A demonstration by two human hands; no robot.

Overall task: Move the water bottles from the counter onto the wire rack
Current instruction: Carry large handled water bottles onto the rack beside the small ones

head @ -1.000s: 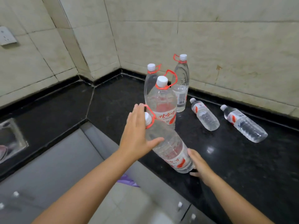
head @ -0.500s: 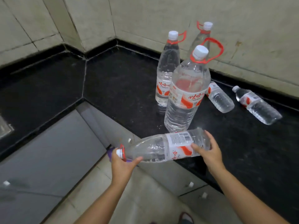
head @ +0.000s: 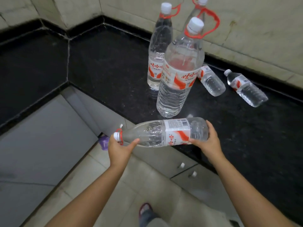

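Note:
I hold a large clear water bottle (head: 164,132) sideways over the counter's front edge. My left hand (head: 119,149) grips its neck by the white cap, and my right hand (head: 207,142) grips its base. On the black counter (head: 106,71) a big bottle (head: 177,76) with a red carry loop stands upright. Two slimmer tall bottles (head: 158,51) (head: 197,7) stand behind it. Two small bottles (head: 211,81) (head: 246,88) lie on their sides to the right. No wire rack is in view.
Grey cabinet fronts (head: 41,136) run below the L-shaped counter, with small white knobs (head: 182,165). Tiled walls (head: 246,30) close the corner behind the bottles. A purple object (head: 103,141) lies on the floor by the cabinets. My foot (head: 146,210) shows on the tiled floor.
The bottle was tipped from leaning upright to lying sideways in both hands and drawn off the counter toward me. The view dropped lower and closer.

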